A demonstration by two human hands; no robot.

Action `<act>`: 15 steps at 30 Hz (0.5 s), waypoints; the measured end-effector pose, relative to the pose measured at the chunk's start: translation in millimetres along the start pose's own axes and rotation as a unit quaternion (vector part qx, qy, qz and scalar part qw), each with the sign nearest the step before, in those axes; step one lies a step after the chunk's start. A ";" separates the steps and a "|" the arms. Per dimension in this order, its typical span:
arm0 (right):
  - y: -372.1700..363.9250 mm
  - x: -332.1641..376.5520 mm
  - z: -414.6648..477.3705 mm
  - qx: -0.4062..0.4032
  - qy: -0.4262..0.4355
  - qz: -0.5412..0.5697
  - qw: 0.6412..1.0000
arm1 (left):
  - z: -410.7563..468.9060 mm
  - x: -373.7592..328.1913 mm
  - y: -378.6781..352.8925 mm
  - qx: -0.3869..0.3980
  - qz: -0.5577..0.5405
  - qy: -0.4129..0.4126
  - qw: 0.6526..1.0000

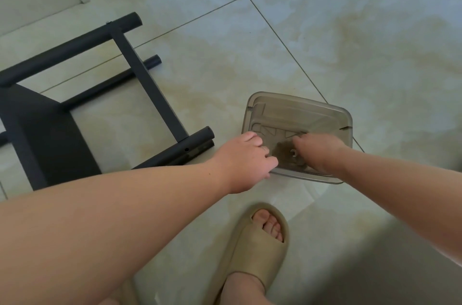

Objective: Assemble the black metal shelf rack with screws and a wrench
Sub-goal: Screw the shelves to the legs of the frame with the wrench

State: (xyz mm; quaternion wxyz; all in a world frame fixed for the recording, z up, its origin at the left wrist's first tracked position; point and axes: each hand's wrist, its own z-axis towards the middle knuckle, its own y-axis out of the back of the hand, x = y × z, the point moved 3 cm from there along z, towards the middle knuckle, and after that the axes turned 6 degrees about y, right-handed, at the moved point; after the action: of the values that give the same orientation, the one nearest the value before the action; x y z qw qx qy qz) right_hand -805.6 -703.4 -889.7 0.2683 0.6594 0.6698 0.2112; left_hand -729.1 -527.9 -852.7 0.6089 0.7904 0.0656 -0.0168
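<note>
Black metal shelf rack (140,74): partly built, lying on tiled floor (325,29), left of both hands, untouched; smoky plastic tray (312,109): just beside rack's near tube, presumably to keep hardware within reach; small metal fastener (293,153) inside, between the hands; left hand (246,157): fingers curled over tray's left rim, likely steadying it; right hand (318,152): reaching into tray, fingertips hidden, grasp impossible to tell; moulded marks on tray bottom, unreadable.

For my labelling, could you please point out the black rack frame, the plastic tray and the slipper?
black rack frame (148,84), head view, flat crossbar
plastic tray (305,117), head view, bare bottom
slipper (250,247), head view, top strap
</note>
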 end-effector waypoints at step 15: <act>116.3 81.6 -63.2 -0.336 0.034 0.419 0.843 | -126.2 122.1 61.2 -0.148 -0.358 0.595 0.704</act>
State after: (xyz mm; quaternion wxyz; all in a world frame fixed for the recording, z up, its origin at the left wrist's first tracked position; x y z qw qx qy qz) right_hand -755.2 -612.8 -773.8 0.3366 0.7388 0.2262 0.5383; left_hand -607.2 -411.3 -774.3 0.5011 0.4531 0.6936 0.2503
